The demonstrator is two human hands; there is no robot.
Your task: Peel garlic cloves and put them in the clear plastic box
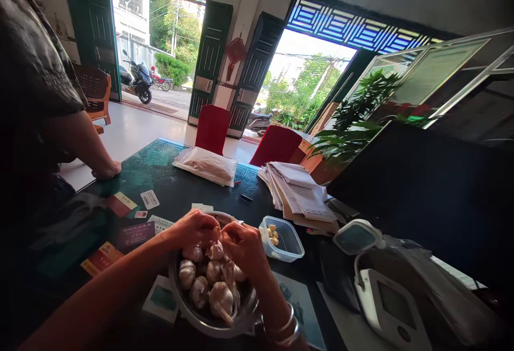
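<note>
My left hand [199, 229] and my right hand [246, 245] meet over the far side of a metal bowl [182, 313]. Their fingertips pinch a small piece of garlic [217, 232], apparently a clove, mostly hidden by the fingers. Whole garlic bulbs [199, 292] with papery skins and some stalks fill the bowl below. Just right of my right hand stands a clear plastic container [291, 249] with several peeled garlic cloves [273, 234] at its left end. Silver bangles circle my right wrist.
Cards [120, 204] lie left of the bowl on the dark table [155, 158]. Beyond are a plastic-wrapped packet [206, 166], a pen [246, 198] and stacked papers [301, 190]. A blood pressure monitor [391, 308] and dark screen [425, 195] stand right. Someone's arm [88, 139] rests at the left edge.
</note>
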